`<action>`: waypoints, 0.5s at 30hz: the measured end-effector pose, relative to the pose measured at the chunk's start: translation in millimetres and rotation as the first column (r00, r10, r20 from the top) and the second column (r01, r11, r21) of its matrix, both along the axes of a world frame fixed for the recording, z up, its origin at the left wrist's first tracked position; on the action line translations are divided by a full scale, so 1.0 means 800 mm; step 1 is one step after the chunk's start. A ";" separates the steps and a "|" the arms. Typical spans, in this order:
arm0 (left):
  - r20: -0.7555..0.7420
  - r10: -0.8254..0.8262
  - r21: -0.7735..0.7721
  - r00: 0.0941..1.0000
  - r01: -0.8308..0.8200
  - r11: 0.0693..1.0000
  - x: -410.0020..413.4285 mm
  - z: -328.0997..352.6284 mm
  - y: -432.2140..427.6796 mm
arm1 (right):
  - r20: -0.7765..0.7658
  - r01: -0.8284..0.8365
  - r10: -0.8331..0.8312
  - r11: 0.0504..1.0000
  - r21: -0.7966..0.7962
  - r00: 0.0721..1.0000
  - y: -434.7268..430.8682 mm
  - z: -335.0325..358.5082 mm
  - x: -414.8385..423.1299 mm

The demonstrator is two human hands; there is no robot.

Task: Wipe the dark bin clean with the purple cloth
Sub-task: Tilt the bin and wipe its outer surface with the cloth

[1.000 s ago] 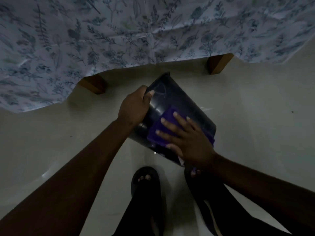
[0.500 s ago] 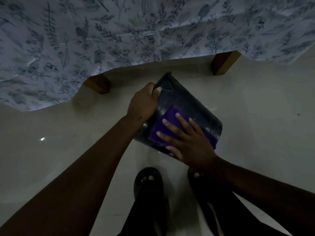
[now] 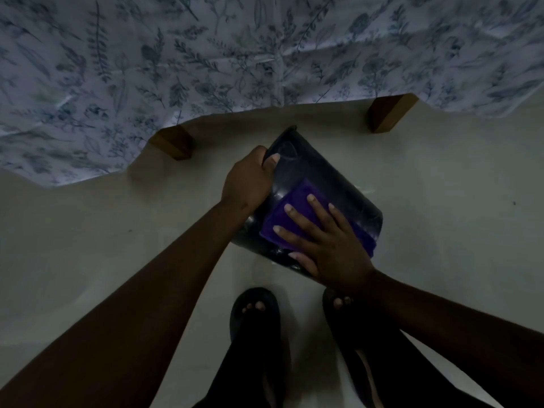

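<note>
We see one dark bin [image 3: 332, 184], one purple cloth [image 3: 297, 213] and two wooden legs [image 3: 176, 142] under a floral sheet [image 3: 206, 54]. The bin is tipped above the floor [image 3: 441, 201], in front of the legs, its long axis running from upper left to lower right. Our left hand [image 3: 247, 181] has its grip closed on the bin's upper-left end, while our right hand [image 3: 326, 245] lies flat, fingers spread, pressing the cloth against the bin's side.

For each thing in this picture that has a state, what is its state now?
dark bin: tilted, held above the floor.
purple cloth: pressed flat on the bin's outer side.
left hand: grips the bin's rim.
right hand: fingers spread, flat on the cloth.
floral sheet: hangs over wooden legs.
</note>
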State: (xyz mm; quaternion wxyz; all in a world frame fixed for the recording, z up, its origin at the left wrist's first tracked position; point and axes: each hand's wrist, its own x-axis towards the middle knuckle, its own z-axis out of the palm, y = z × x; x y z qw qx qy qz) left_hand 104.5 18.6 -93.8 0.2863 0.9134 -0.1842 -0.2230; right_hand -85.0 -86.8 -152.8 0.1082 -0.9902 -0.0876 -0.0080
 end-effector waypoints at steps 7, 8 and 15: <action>-0.017 -0.047 -0.157 0.999 0.044 0.987 -0.017 -0.005 0.034 | -0.126 0.462 -0.444 0.844 0.274 0.887 -0.047 0.020 0.059; 0.003 -0.032 -0.160 0.999 0.032 0.987 -0.020 -0.006 0.032 | -0.202 0.553 -0.515 0.757 0.347 0.833 -0.060 0.021 0.074; 0.011 0.054 -0.121 0.999 -0.052 0.991 -0.008 -0.010 0.008 | -0.086 0.190 -0.178 0.969 0.157 0.980 -0.047 0.012 0.039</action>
